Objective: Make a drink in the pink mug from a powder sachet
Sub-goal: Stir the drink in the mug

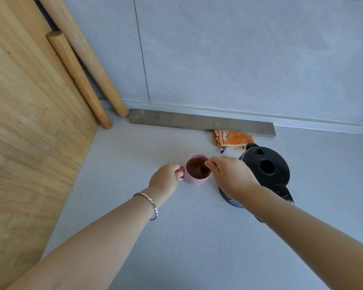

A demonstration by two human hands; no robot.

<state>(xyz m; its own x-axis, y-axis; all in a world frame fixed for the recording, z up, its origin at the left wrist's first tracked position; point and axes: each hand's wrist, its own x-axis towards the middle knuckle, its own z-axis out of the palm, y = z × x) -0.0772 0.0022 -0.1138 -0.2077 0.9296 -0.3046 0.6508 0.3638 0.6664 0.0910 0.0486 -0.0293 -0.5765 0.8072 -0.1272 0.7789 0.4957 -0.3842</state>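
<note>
The pink mug (194, 181) stands on the grey counter, filled with dark brown liquid (197, 169). My left hand (166, 180) grips the mug's handle from the left. My right hand (228, 174) hovers over the mug's right rim with its fingertips pinched together. They seem to hold a thin spoon (201, 167) that dips into the drink, though it shows only as a faint blur. No sachet is in view.
A black electric kettle (264, 170) sits on its base just right of the mug, partly behind my right wrist. An orange cloth (233, 140) lies behind it by a grey strip (197, 121). A wooden board (29, 132) and two rolling pins (78, 76) lean at the left.
</note>
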